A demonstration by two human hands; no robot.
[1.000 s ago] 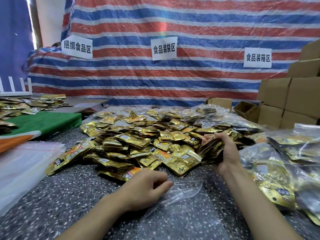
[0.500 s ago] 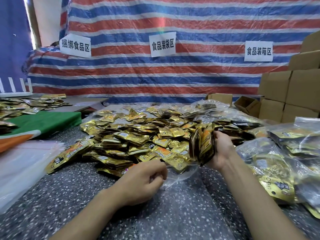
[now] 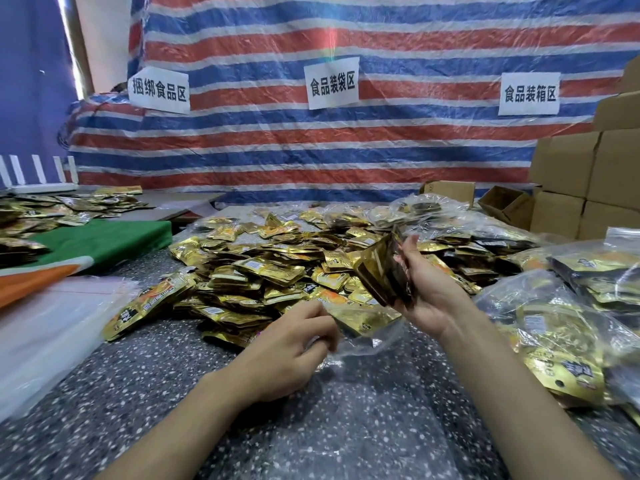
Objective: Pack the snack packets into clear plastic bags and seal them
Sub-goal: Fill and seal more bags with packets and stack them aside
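The right hand (image 3: 427, 292) has its grip clenched round a stack of snack packets (image 3: 382, 271), thumb on the near side and fingers wrapped behind. The stack stands on edge and is tilted, raised just above the near edge of the pile of loose packets (image 3: 256, 271). The left hand (image 3: 294, 344) is lower and nearer, knuckles up. Its fingers are curled and its grip pinches the rim of a clear plastic bag (image 3: 367, 341), which lies crumpled on the worktop (image 3: 138, 382) between the two hands, right under the held stack. Gold foil shows through the film there, though whether a packet is inside the bag or beneath it I cannot tell.

The worktop is dark grey stone speckled with white. On its right side lie filled bags (image 3: 568, 327), bulging and glossy. A flat stack of empty bags (image 3: 48, 327) sits at the left, beside a green cloth (image 3: 104, 237) with an orange edge. More packets (image 3: 55, 209) are spread at the far left, in front of a white rack (image 3: 38, 171).

A crinkled tarpaulin (image 3: 346, 150) striped red, blue and white hangs behind, with three white paper signs (image 3: 331, 83) printed in black characters. Brown cardboard boxes (image 3: 588, 188) are stacked at the right.

The packets are small flat pouches of shiny gold foil, some with orange print and white labels.
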